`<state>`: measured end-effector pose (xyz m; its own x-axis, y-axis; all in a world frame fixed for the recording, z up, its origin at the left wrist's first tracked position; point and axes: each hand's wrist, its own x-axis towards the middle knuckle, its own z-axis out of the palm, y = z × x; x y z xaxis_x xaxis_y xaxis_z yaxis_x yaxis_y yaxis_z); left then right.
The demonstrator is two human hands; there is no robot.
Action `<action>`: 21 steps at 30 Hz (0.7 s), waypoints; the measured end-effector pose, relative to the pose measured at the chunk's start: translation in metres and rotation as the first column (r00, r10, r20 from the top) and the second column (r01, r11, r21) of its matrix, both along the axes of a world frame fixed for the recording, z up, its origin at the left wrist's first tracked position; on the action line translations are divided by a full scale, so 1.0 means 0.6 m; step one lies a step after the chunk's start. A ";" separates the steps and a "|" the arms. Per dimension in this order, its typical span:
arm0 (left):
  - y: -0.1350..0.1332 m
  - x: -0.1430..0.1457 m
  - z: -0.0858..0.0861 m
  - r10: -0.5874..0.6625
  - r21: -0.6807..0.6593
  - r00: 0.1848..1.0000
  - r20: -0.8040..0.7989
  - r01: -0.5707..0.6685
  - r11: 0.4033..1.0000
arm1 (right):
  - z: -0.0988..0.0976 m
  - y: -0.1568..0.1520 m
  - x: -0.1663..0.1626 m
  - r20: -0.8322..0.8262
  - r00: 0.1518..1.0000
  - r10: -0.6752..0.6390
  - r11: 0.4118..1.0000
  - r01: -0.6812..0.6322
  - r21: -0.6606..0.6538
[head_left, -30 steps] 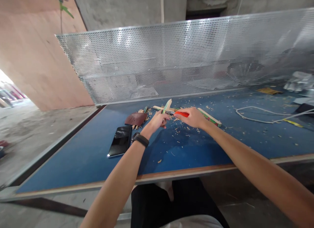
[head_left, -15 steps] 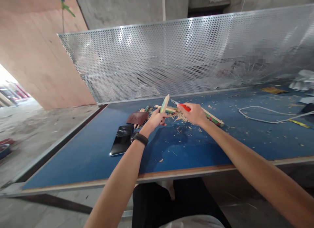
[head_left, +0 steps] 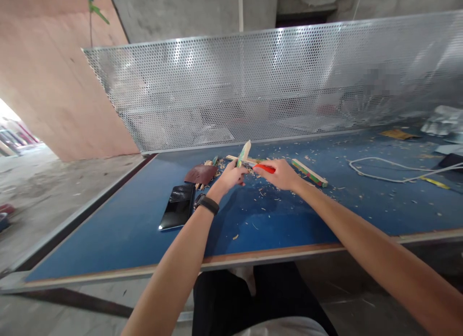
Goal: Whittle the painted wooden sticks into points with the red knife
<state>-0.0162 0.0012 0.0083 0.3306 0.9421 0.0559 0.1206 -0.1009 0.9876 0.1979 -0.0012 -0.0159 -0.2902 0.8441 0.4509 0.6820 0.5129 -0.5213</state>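
My left hand (head_left: 230,177) is closed round a pale wooden stick (head_left: 244,153) with green patches on its side, its tapered tip pointing up and away. In my right hand (head_left: 282,174) is a utility knife with a red handle (head_left: 265,168). The knife's blade lies against the stick just above my left fingers; its edge is too small to make out. Beneath and behind both hands, wood shavings (head_left: 261,187) are scattered on the blue tabletop (head_left: 275,225). Another wooden stick (head_left: 309,172), with red and green sides, rests right of my right hand.
A black phone-like slab (head_left: 177,208) and a brown sheet (head_left: 201,173) over some thin sticks lie left of my hands. A perforated metal panel (head_left: 217,95) stands along the table's back edge. Off to the right are a looped white cord (head_left: 379,177) and a yellow strip (head_left: 435,182).
My right hand has moved left and slightly down, bringing the knife blade from beyond the stick's tip to its lower part. My left hand has stayed nearly still, holding the stick.
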 end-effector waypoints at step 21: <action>0.003 -0.012 -0.002 0.010 -0.003 1.000 -0.004 -0.011 1.000 | 0.014 0.003 -0.007 -0.055 0.948 -0.315 0.944 0.318 0.088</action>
